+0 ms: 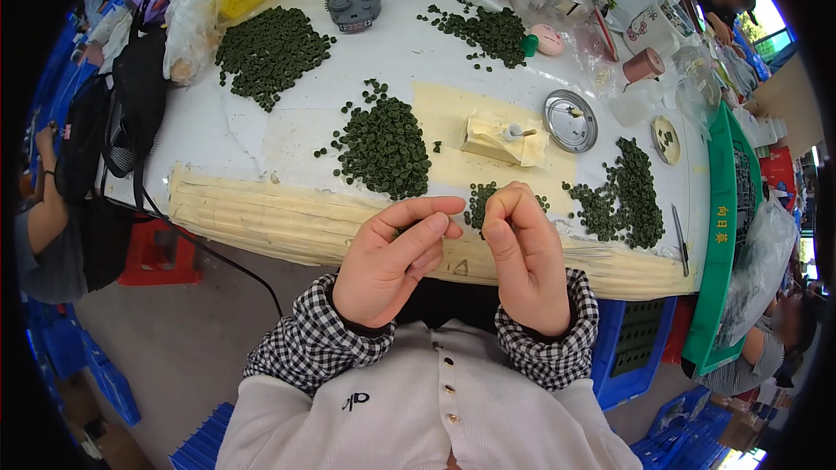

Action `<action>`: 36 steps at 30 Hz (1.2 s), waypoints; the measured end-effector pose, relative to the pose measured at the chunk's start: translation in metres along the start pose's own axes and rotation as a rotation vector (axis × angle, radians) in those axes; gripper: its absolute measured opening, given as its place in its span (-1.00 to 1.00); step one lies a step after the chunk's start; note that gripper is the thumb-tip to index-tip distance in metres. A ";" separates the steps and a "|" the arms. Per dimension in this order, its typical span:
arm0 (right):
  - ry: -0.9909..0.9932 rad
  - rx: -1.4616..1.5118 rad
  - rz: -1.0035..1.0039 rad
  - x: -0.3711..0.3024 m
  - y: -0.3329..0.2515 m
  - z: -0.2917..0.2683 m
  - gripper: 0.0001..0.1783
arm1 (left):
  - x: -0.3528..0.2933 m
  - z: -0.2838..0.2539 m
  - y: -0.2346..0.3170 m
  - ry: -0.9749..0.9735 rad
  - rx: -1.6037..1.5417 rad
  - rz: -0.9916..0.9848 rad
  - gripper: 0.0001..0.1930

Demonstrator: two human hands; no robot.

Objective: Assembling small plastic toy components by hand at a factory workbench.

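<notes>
Both hands are raised close together over the table's near edge. My left hand is closed in a pinch, thumb against the index finger, and whatever sits in it is too small to make out. Facing it, my right hand also pinches with curled fingers that hide what they may hold. Just beyond them lies a small group of dark green round parts, partly covered by the right hand. A larger pile of the same small wheel-like parts spreads past my left hand. Another pile lies to the right.
A taped block with a small pot stands beyond my hands, beside a round metal lid. More green piles and a grey model tank turret are farther back. At right are a thin tool and a green crate.
</notes>
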State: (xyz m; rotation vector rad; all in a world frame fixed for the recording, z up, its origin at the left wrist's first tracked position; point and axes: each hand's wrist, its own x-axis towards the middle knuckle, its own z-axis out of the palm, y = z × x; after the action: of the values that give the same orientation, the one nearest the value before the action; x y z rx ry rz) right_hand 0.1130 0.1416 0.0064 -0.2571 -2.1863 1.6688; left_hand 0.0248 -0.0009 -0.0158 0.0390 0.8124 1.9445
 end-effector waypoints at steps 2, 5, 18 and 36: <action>-0.004 0.006 0.005 0.000 0.000 0.000 -0.90 | 0.000 0.001 0.000 0.001 0.003 0.023 -0.75; -0.003 0.010 0.010 -0.001 0.001 0.000 -0.90 | 0.000 0.003 0.001 -0.004 0.005 0.029 -0.76; -0.003 0.048 0.018 -0.001 0.004 0.001 -0.89 | 0.000 0.002 0.001 -0.032 -0.013 -0.008 -0.77; -0.048 0.027 0.044 0.001 0.004 0.004 -0.89 | -0.001 0.001 -0.003 0.002 0.111 0.035 -0.83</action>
State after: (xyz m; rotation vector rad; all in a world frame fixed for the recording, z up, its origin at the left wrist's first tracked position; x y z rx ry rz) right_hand 0.1105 0.1399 0.0016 -0.2622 -2.2059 1.7440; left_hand 0.0284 -0.0008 -0.0165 0.1185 0.9259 1.9312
